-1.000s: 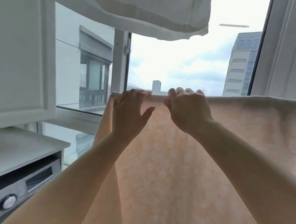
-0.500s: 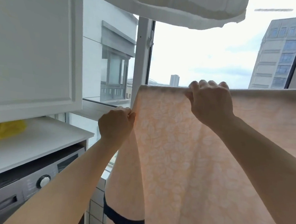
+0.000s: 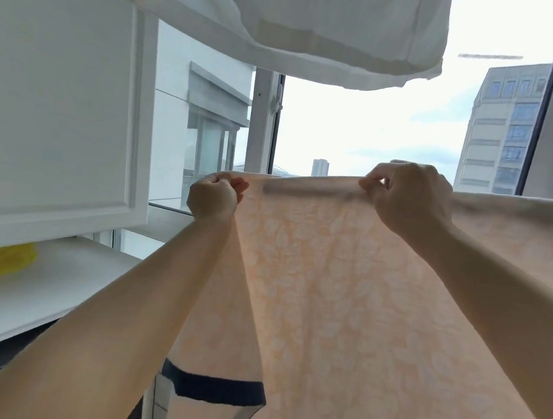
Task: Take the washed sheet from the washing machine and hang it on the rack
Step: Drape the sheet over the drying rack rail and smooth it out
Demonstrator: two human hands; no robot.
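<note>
The left hand (image 3: pixel 211 199) has climbed from the side hem to pinch the peach floral sheet (image 3: pixel 344 294) at its top fold, where the right hand (image 3: pixel 411 201) also grips; draped over the rack (bar hidden), it is being spread.

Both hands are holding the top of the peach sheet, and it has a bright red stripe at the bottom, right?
Not quite. In the head view the stripe is dark navy, not red. The left hand and right hand do grip the top of the peach sheet.
</note>
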